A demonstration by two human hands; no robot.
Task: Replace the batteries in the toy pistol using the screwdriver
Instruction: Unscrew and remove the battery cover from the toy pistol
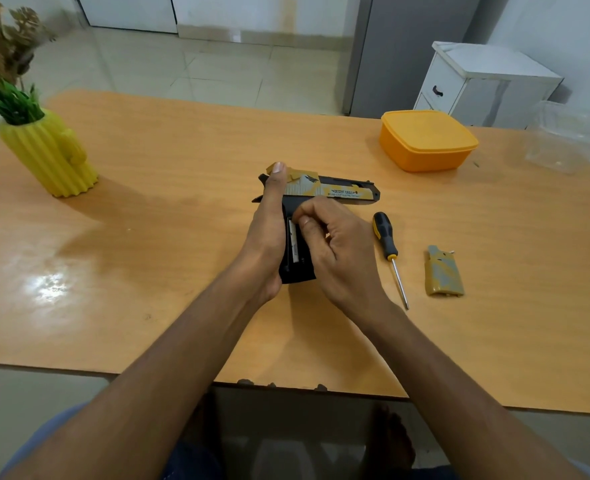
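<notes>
The toy pistol [338, 190], black with yellow and grey camouflage, lies on its side on the wooden table [182, 168], barrel pointing right. My left hand [269, 230] grips its grip and rear, thumb stretched up along the slide. The grip's battery compartment is uncovered, and a battery [292, 242] shows inside it. My right hand [331, 244] is over the compartment with curled fingers at its upper end; whether they pinch a battery is hidden. The screwdriver [387, 244], black and yellow handled, lies to the right. The removed grip cover [442, 271] lies beyond it.
An orange lidded container [425, 140] sits at the back right, with a clear plastic box [567, 136] at the far right edge. A yellow cactus-shaped vase [51, 154] with plants stands at the left. A white drawer cabinet [477, 81] is behind the table.
</notes>
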